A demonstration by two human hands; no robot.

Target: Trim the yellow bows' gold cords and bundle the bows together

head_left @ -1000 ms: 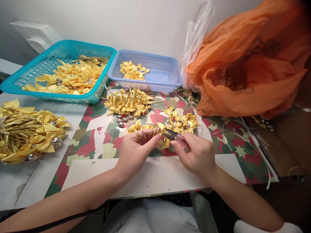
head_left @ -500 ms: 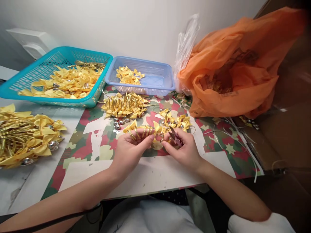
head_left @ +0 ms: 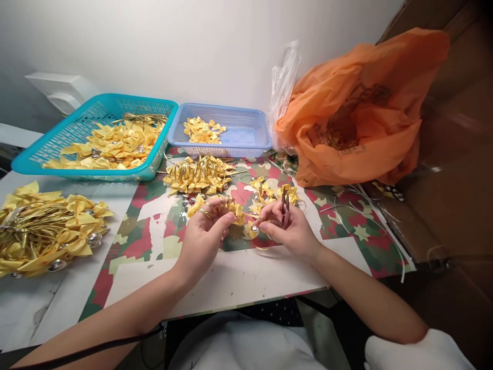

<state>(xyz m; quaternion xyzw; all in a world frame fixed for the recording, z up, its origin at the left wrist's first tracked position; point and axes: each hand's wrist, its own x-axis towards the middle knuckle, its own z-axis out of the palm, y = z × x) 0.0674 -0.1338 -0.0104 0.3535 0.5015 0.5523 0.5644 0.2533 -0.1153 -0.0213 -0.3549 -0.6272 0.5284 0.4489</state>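
My left hand is closed on yellow ribbon bows, with gold cord loops lying around its fingers. Facing it, my right hand has small dark-bladed snips tucked in its fingers, blades pointing up. Its thumb and forefinger pinch by a small silver bell with a yellow bow; what exactly they grip is partly hidden. A thin strand spans the gap between both hands. Just beyond them lie loose yellow bows and a bundle of gold-tied bows with silver bells.
A teal basket of bows stands back left, beside a blue basket with a few more. An orange plastic bag sits back right. A large pile of bows lies left. White cord scraps lie right.
The snips' blades have swung from pointing left to upright in my right hand. A silver bell now shows at its fingertips. The view has shifted slightly.
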